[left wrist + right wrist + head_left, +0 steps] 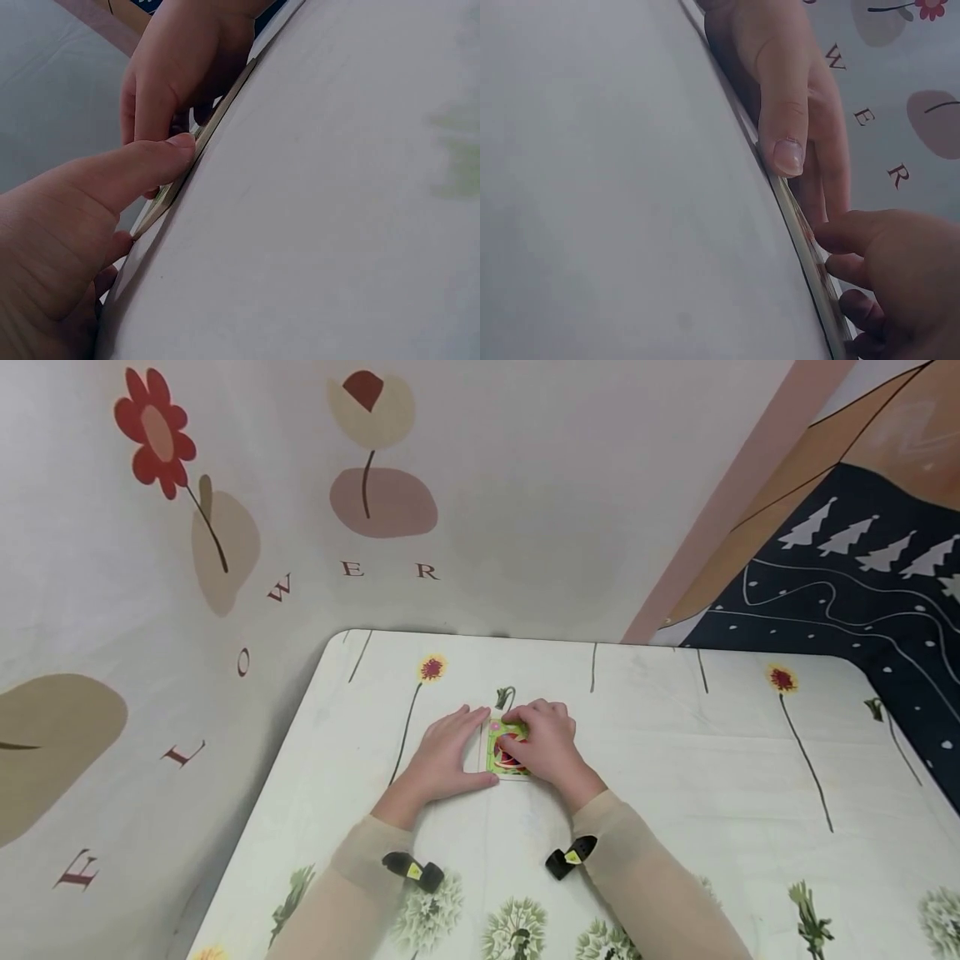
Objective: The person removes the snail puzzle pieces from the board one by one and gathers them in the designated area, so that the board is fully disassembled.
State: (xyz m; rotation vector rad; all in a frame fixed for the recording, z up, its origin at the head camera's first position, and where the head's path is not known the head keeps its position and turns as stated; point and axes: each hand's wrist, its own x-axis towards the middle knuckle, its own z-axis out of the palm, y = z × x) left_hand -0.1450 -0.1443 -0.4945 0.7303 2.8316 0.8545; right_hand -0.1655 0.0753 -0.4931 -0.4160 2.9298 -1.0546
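A small flat board (492,766) with a green border and a red, dark-centred picture lies on the table, its thin pale edge showing in the left wrist view. My left hand (447,758) holds it from the left, thumb at the near edge and fingertips at the far left corner. From the right, my right hand (549,739) bends over the board, thumb and fingertips down on the picture. Its fingers cover part of the picture, and whether they pinch a loose piece is hidden. In the right wrist view the left thumb (786,146) presses the board's edge (804,259).
The table (675,760) wears a white cloth printed with flowers and dandelions. Behind it hangs a pale curtain (525,527) with flower prints and letters. A dark cloth with white trees (847,568) hangs at the right. Black wrist cameras (415,871) sit on both sleeves.
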